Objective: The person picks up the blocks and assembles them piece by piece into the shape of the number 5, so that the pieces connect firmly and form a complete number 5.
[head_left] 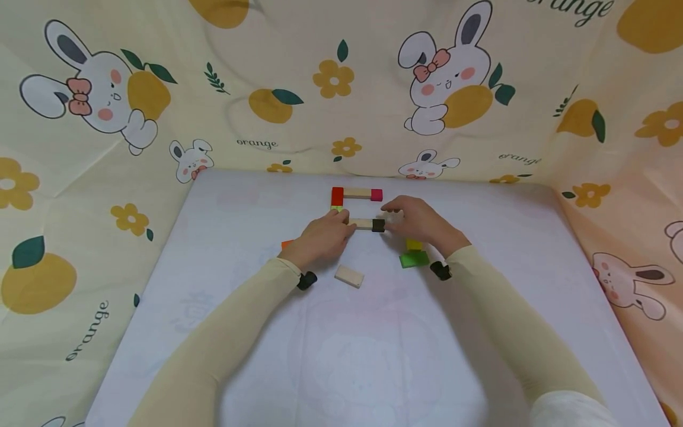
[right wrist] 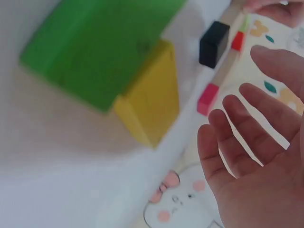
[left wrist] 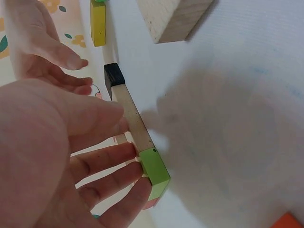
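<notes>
Several blocks lie end to end on the white table: a red block, a plain wooden block and a pink block at the back, then a light green block, a nearer wooden block and a black block. My left hand reaches over the light green end; its fairly straight fingertips touch that block and the nearer wooden block. My right hand hovers just right of the black block, fingers extended and slightly bent, holding nothing.
A green block and a yellow block lie below my right hand. One loose wooden block sits nearer me, between the forearms. An orange block shows partly behind my left hand. Patterned cloth rises behind the table.
</notes>
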`<state>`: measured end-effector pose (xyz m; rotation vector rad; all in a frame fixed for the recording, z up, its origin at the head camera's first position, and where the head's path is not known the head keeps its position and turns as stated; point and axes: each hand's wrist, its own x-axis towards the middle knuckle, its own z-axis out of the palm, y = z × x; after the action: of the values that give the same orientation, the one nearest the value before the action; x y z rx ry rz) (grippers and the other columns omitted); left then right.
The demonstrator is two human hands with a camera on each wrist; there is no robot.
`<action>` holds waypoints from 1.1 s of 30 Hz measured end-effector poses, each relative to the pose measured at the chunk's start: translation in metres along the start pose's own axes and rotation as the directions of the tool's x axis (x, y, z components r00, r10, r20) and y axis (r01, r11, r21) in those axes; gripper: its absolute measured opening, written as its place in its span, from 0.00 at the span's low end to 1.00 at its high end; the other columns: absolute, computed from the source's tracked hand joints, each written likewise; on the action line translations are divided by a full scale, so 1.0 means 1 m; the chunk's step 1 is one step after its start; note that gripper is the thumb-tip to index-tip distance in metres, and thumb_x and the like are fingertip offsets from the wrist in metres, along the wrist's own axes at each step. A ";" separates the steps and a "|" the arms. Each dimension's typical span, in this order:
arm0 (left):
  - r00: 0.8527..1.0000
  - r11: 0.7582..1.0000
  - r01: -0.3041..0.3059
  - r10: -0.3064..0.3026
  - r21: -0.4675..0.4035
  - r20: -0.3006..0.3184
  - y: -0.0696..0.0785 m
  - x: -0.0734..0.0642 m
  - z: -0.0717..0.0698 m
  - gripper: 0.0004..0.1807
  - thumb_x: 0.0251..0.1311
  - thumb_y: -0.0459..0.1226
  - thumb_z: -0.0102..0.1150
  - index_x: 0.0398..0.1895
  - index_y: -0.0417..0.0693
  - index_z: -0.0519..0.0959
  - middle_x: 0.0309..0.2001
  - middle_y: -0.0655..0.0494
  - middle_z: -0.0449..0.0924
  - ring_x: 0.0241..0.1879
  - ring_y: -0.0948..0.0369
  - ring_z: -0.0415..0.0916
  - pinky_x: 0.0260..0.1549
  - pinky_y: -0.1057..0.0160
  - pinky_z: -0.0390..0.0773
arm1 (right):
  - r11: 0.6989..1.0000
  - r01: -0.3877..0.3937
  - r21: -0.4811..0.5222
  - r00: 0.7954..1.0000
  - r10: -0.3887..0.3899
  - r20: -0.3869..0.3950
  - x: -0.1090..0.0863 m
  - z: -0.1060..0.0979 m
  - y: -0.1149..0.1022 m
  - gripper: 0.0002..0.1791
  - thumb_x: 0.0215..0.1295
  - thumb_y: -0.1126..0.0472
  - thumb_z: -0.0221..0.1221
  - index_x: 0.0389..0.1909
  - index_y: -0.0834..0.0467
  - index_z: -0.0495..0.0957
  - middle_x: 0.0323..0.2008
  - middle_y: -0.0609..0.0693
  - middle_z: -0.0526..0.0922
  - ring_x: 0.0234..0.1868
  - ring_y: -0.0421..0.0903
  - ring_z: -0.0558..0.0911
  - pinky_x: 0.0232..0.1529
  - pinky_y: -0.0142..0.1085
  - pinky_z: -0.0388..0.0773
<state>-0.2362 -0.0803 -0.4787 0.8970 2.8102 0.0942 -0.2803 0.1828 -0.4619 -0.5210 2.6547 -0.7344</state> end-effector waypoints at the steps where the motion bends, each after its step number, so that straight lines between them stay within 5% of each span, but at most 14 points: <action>1: 1.000 1.000 0.000 0.000 -0.001 0.003 0.000 0.000 -0.001 0.23 0.83 0.41 0.54 0.76 0.51 0.79 0.57 0.53 0.73 0.53 0.57 0.66 0.42 0.65 0.78 | 1.000 0.005 -0.002 1.000 -0.005 -0.003 -0.002 -0.003 0.001 0.29 0.73 0.56 0.69 0.72 0.57 0.79 0.64 0.57 0.80 0.64 0.59 0.76 0.67 0.59 0.75; 14: 0.999 1.000 0.006 -0.007 0.010 0.041 0.001 -0.001 -0.005 0.24 0.81 0.40 0.55 0.76 0.51 0.78 0.62 0.51 0.73 0.56 0.55 0.68 0.50 0.61 0.81 | 0.998 -0.013 -0.056 1.000 0.013 -0.007 -0.031 -0.025 0.028 0.36 0.71 0.53 0.72 0.77 0.57 0.74 0.71 0.59 0.74 0.68 0.64 0.74 0.67 0.61 0.74; 26: 0.999 1.000 0.004 -0.005 0.029 0.042 0.000 0.001 -0.005 0.23 0.80 0.40 0.57 0.75 0.52 0.79 0.61 0.51 0.73 0.55 0.56 0.67 0.47 0.62 0.81 | 0.995 -0.049 -0.086 0.999 0.050 0.010 -0.047 -0.013 0.047 0.38 0.70 0.54 0.72 0.78 0.59 0.73 0.74 0.62 0.71 0.73 0.65 0.70 0.73 0.64 0.66; 33: 0.998 1.000 0.011 -0.012 0.030 0.054 0.001 0.002 -0.006 0.24 0.80 0.40 0.59 0.75 0.52 0.79 0.61 0.51 0.73 0.55 0.56 0.67 0.49 0.62 0.80 | 0.993 -0.045 -0.112 0.999 0.046 0.007 -0.046 0.001 0.052 0.37 0.66 0.54 0.76 0.73 0.61 0.78 0.69 0.62 0.75 0.67 0.63 0.74 0.70 0.61 0.72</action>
<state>-0.2381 -0.0782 -0.4734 0.8761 2.7729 0.0266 -0.2529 0.2436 -0.4806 -0.4898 2.7003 -0.5711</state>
